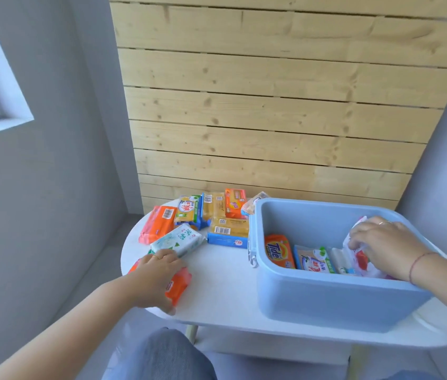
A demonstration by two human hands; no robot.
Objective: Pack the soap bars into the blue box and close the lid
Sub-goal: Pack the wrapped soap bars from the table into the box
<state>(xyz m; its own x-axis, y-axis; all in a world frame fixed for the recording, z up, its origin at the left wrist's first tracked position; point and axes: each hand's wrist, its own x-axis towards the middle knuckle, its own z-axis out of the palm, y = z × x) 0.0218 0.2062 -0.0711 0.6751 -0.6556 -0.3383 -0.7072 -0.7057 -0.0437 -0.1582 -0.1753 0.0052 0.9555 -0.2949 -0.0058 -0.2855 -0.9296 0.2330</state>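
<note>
Head view: at lower left of the frame the left hand [154, 275] lies palm-down over an orange soap bar [178, 283], fingers curled around it, hiding most of the wrapper. At right the blue box [326, 294] stands open on the white table [222, 278]; the right hand [384, 248] reaches inside, pinching a white-and-red soap packet [359, 256] (its label unreadable). Three bars stand upright in the box. More bars [211, 215] crowd the table's far edge; one is half hidden behind the box.

The left hand [153, 278] lies over an orange soap pack [177, 285] on the white surface [222, 292]; the right hand [387, 248] seemingly pinches a white-and-red pack [360, 260] inside the blue box [334, 300].
</note>
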